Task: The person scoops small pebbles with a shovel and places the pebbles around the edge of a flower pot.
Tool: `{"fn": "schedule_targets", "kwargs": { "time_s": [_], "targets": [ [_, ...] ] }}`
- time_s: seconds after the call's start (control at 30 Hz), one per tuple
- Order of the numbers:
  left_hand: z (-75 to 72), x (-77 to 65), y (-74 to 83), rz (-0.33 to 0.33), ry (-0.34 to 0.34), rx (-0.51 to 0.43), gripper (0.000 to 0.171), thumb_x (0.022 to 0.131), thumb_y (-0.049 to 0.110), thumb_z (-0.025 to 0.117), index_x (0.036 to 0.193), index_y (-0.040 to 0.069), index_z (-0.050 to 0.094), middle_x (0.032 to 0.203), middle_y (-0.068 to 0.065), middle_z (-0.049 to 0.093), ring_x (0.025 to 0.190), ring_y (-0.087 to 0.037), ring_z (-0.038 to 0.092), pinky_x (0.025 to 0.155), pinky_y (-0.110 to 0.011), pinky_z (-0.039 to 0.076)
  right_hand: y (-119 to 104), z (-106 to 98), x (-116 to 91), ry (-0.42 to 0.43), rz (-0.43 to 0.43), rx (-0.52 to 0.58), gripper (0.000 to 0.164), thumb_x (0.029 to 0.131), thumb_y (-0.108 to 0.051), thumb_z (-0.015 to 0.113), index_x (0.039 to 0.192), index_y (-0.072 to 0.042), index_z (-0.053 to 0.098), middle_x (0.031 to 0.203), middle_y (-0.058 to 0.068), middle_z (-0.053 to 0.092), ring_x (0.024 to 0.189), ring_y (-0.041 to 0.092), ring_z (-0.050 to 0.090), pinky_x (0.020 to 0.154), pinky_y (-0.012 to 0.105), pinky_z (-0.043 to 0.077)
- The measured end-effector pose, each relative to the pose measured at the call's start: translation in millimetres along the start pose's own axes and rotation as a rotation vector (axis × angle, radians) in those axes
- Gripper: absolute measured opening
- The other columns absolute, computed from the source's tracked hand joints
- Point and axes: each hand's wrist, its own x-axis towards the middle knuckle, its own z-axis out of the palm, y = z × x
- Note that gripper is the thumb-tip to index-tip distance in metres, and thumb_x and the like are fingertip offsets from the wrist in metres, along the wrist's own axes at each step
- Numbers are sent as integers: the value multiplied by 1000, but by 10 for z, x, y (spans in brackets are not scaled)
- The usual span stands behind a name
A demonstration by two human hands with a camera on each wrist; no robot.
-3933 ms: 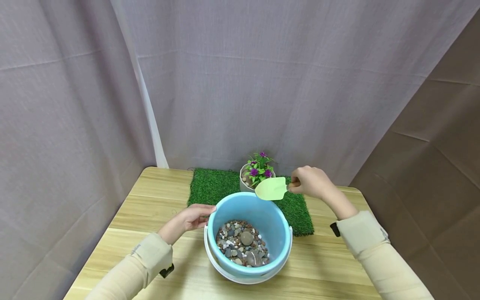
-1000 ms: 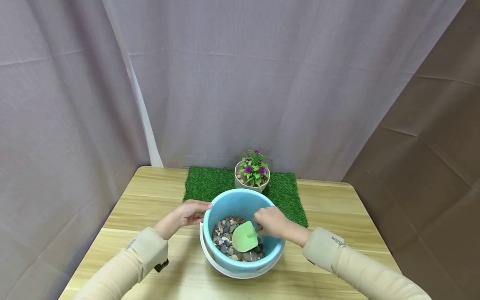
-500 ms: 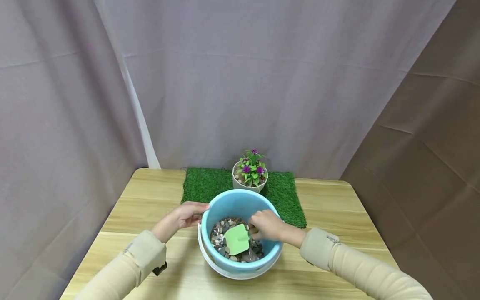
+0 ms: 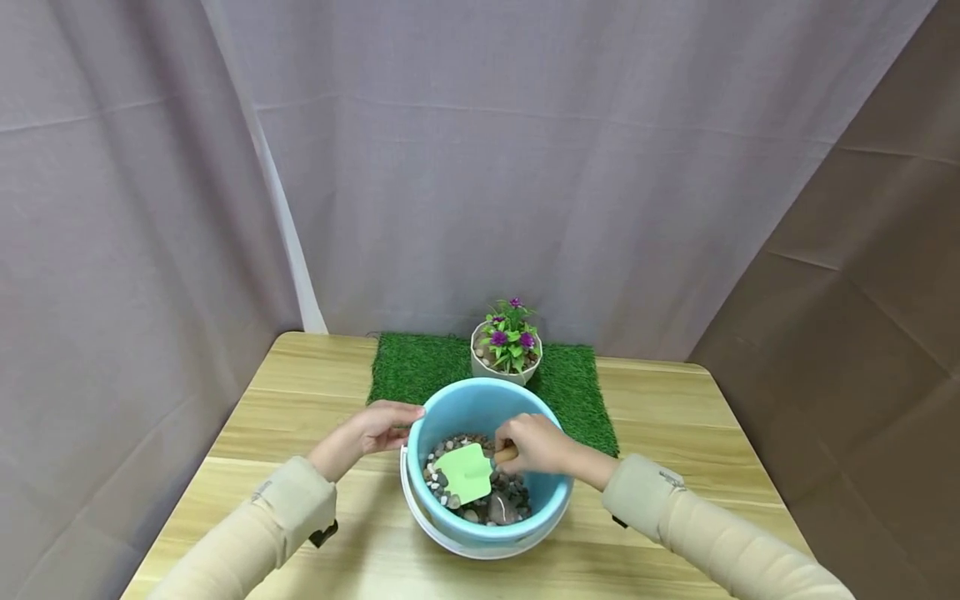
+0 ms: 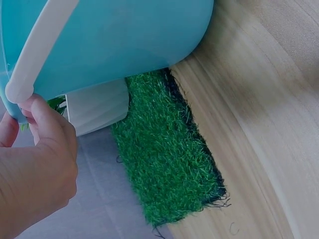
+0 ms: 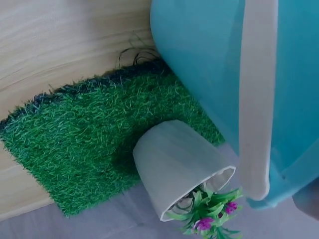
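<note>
A light blue bucket (image 4: 480,408) with a white handle (image 5: 42,47) stands on the table, its bottom covered with small pebbles (image 4: 453,502) and a larger stone (image 4: 501,507). My left hand (image 4: 381,427) grips the bucket's left rim; the left wrist view shows thumb and fingers (image 5: 50,122) pinching it beside the handle's pivot. Inside the bucket my right hand (image 4: 534,443) holds a pale green trowel (image 4: 465,473) by its wooden handle. The trowel's blade points left, low over the pebbles. In the right wrist view the bucket wall hides most of the right hand.
Behind the bucket, a white pot (image 4: 504,377) of purple flowers stands on a green artificial-grass mat (image 4: 420,362). The wooden table (image 4: 315,375) has curtains (image 4: 480,208) along its back and sides.
From above the bucket near the flowerpot, the right hand has lowered the trowel inside. Its blade has since swung to point left, showing the wooden handle. The left hand stays at the rim.
</note>
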Motion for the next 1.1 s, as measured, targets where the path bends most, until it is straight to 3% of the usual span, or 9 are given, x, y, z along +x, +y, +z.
{"fn": "schedule_targets", "kwargs": {
  "time_s": [0.23,0.73,1.1],
  "targets": [
    [3,5,7,-5,8,11,49,93,15,59,133,-9,44,76,3,62,66,-4,60,63,-13,58,44,-84,-42,-21,20,21,7,71,-15,74,74,-16,68,61,-14,49,55,-3,35,49,11,34],
    [22,-1,14,-4,5,-4,45,92,13,60,130,-9,48,72,4,62,63,-4,60,61,-12,57,157,-308,-81,34,76,70,12,75,-19,77,73,-17,65,59,-12,44,53,-1,32,50,12,30],
    [3,3,3,2,-3,-4,47,93,14,58,132,-9,45,75,4,63,65,-4,60,63,-13,58,222,-392,-101,42,125,119,8,75,-20,76,76,-18,68,64,-11,58,52,-1,38,45,13,34]
  ]
}}
